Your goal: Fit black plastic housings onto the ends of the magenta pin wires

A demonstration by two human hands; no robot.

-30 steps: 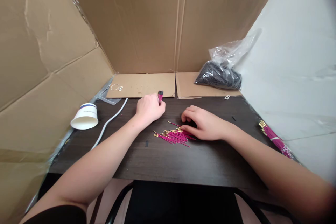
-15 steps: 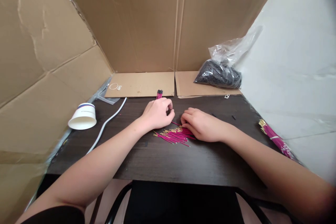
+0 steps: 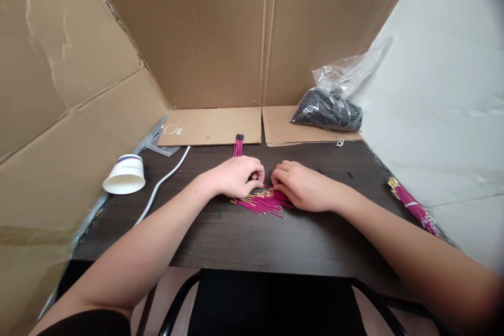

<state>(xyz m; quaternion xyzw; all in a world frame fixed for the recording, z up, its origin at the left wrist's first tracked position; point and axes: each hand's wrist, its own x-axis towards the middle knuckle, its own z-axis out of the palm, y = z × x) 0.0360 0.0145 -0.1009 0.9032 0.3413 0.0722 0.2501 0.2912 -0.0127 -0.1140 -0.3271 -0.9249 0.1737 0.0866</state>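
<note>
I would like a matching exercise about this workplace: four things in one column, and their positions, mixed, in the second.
Things:
1. white cup
2. plastic bag
3. magenta bundle
4. loose magenta pieces

Positions:
A. at the middle of the table
B. at the far right
C. on the cardboard at the back
D. at the left side

Pairs: 1-D, 2-C, 3-B, 4-A

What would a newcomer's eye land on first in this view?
First, the gold-tipped magenta wires piled on the dark table, by the left hand and right hand. Then the clear plastic bag of black pieces on the cardboard at back right, and the white paper cup at far left.
</note>
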